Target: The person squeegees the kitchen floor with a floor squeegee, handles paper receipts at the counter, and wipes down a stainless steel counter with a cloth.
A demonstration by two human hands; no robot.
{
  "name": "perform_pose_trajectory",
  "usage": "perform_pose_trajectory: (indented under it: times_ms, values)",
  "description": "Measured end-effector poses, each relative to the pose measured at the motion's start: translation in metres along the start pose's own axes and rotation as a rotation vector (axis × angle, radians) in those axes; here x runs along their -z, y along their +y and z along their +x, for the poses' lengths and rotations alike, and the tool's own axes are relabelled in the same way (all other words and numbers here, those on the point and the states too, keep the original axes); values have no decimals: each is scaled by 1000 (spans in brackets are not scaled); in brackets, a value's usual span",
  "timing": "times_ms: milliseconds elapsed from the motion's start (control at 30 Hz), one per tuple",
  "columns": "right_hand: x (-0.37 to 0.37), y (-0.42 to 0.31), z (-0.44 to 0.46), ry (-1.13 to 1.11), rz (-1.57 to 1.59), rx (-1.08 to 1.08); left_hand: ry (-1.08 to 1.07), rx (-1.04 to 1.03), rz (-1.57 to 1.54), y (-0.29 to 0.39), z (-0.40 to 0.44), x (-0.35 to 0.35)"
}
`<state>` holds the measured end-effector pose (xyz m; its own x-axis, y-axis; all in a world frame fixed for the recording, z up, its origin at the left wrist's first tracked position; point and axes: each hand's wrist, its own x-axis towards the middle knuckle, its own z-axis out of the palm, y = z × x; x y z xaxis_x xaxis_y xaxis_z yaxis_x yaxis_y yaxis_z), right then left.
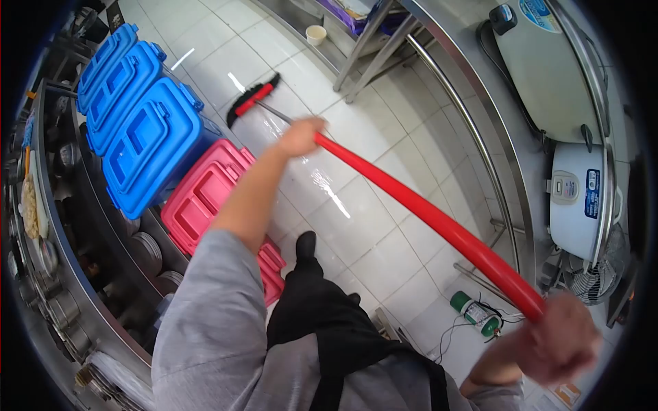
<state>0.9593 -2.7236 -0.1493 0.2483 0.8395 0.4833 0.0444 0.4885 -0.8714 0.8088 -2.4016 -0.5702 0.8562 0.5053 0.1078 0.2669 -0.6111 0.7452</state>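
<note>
A broom with a long red handle (425, 209) runs slantwise across the head view. Its red and black broom head (252, 99) rests on the white tiled floor (373, 226), beyond the blue bins. My left hand (301, 137) is closed round the lower part of the handle, near the thin grey shaft. At the upper end, close to my body on the right, my right hand (562, 339) grips the handle and is slightly blurred.
Several lidded blue bins (147, 144) and a pink bin (205, 195) line the left. Beside them, metal shelving (96, 301) holds dishes. A steel counter (490, 123) with a rice cooker (576, 195) stands right. A green cylinder (473, 312) with wires lies on the floor.
</note>
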Motion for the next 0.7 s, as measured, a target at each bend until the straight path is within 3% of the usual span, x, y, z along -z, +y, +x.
perform_pose_trajectory:
  times_ms: [100, 133, 167, 200, 233, 300, 333, 400, 467, 500, 533, 567, 633, 700]
  values:
    - [-41, 143, 27, 148, -157, -118, -30, 593, 590, -7, 5, 103]
    - [-56, 184, 37, 183, -203, -169, -7, 587, 606, -15, 5, 116]
    - [-70, 213, 43, 194, -226, -199, 37, 735, 601, -28, 9, 124]
    - [-77, 219, 47, 191, -221, -177, 80, 884, 587, -31, 13, 132]
    - [-82, 223, 48, 150, -239, -119, 94, 878, 595, -24, 14, 139]
    - [-74, 191, 49, 104, -205, 29, 295, 563, 588, -3, 11, 144]
    - [-51, 144, 42, 90, -197, 29, 426, 222, 655, 21, 10, 145]
    - [-6, 44, 18, 146, -83, 68, 437, -218, 328, 55, 13, 126]
    - [37, -69, -12, 67, -132, 198, 334, -378, -91, 141, -2, 77]
    - [59, -126, -28, 29, -152, 263, 226, -414, -203, 181, -14, 53]
    - [59, -150, -43, 157, -142, 219, 188, -420, -294, 222, -26, 25]
    - [59, -173, -58, 284, -124, 173, 52, -274, -302, 258, -42, 1]
    - [42, -154, -69, 164, -43, 174, -294, -33, -406, 294, -65, -49]
    - [37, -136, -85, 224, -10, 185, -263, -107, -374, 270, -78, -106]
